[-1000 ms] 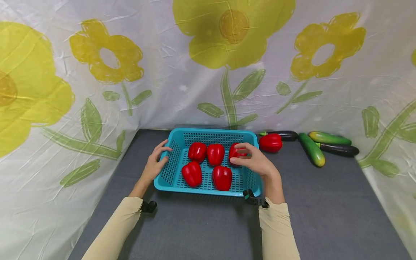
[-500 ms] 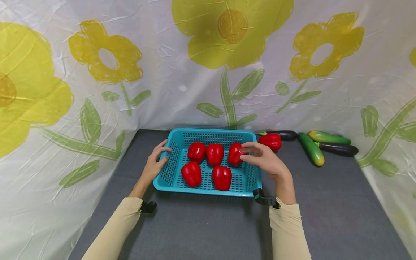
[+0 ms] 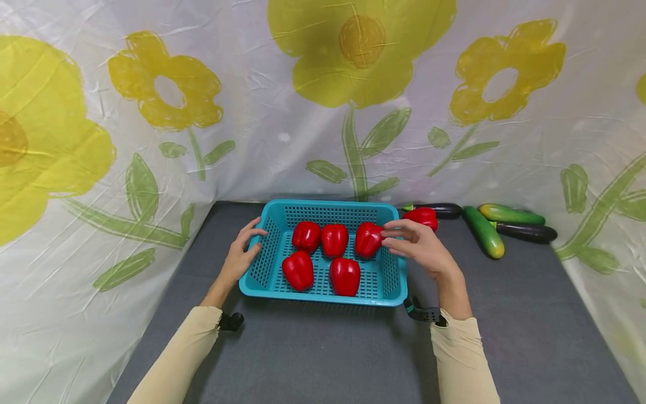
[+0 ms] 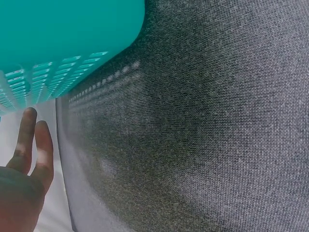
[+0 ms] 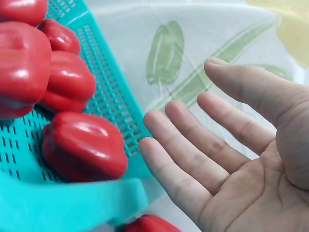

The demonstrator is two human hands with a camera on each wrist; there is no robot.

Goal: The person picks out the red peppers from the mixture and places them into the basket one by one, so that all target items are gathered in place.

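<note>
A turquoise perforated basket (image 3: 323, 299) on the table holds several red bell peppers, among them a bell pepper (image 3: 368, 240) near its right wall. My left hand (image 3: 238, 257) rests at the basket's left rim with loose fingers. In the left wrist view, two fingers of the left hand (image 4: 26, 169) show close to the basket's outer wall (image 4: 72, 34). My right hand (image 3: 421, 247) is over the right rim, holding nothing. Its fingers are spread and nearly straight in the right wrist view, where the same hand (image 5: 231, 159) is apart from the nearest bell pepper (image 5: 87, 145).
Right of the basket lies another red bell pepper (image 3: 423, 216), partly behind my right hand, beside an eggplant (image 3: 444, 210). Farther right are a green cucumber-like vegetable (image 3: 483, 231), a second one (image 3: 512, 214) and another eggplant (image 3: 527, 232). A flowered cloth (image 3: 262, 140) hangs behind the table.
My right hand has moved to the right, off the rightmost bell pepper in the basket, which now shows more fully. The left hand and the basket have stayed in place.
</note>
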